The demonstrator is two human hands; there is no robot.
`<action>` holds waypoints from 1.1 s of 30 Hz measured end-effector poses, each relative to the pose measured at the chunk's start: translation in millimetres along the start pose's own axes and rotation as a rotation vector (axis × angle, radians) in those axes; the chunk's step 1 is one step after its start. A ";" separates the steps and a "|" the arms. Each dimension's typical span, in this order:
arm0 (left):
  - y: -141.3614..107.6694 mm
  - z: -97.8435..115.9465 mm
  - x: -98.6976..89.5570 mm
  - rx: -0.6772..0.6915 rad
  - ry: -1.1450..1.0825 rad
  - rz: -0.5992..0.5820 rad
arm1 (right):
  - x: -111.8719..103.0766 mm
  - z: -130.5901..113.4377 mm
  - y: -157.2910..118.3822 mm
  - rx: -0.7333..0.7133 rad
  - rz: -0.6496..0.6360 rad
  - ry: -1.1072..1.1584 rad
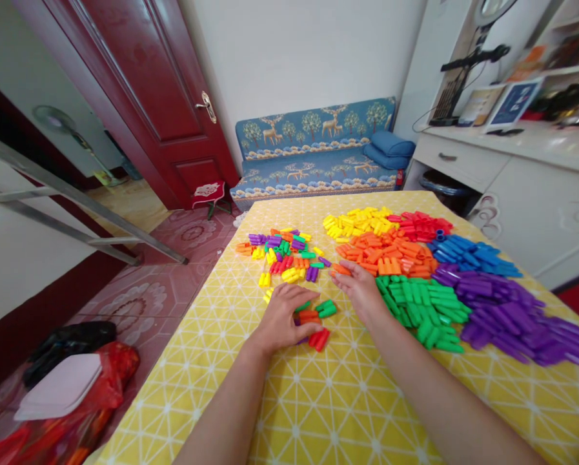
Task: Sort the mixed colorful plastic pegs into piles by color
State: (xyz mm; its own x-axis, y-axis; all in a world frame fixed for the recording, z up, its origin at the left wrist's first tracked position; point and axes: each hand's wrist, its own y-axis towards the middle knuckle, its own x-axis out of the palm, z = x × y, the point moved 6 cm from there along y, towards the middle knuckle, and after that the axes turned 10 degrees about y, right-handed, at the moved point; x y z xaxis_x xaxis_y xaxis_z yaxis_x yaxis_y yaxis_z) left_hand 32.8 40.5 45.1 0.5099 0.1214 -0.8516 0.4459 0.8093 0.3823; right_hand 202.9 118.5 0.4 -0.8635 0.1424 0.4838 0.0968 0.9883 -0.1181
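My left hand [286,316] is low over a small cluster of plastic tube pieces, thumb and fingers apart and curved around it. In that cluster are a green piece [326,309], an orange piece [308,316] and a red piece [319,340]; purple ones are partly hidden by the hand. With its fingers closed, my right hand [359,290] pinches an orange plastic tube piece [341,268] at the near left edge of the orange pile [390,252]. A mixed-colour heap [282,255] lies beyond my left hand.
Sorted piles of yellow [359,223], red [422,226], blue [473,254], green [425,307] and purple [516,313] pieces cover the right side of the yellow patterned tablecloth [294,413]. Past the table stands a blue sofa [313,145]; a ladder [90,206] is at left.
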 end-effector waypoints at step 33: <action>-3.3 -32.0 5.3 -0.208 0.126 0.181 | 50.4 -2.3 -56.6 -0.353 -0.677 -1.164</action>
State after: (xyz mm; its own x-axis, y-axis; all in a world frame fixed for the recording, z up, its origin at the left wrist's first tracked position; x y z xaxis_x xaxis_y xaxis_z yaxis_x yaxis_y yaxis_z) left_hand 10.5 56.8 27.9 0.4658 0.3342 -0.8194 0.1894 0.8668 0.4613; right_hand 155.1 69.9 33.4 -0.6863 -0.3188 -0.6537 -0.5330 0.8320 0.1539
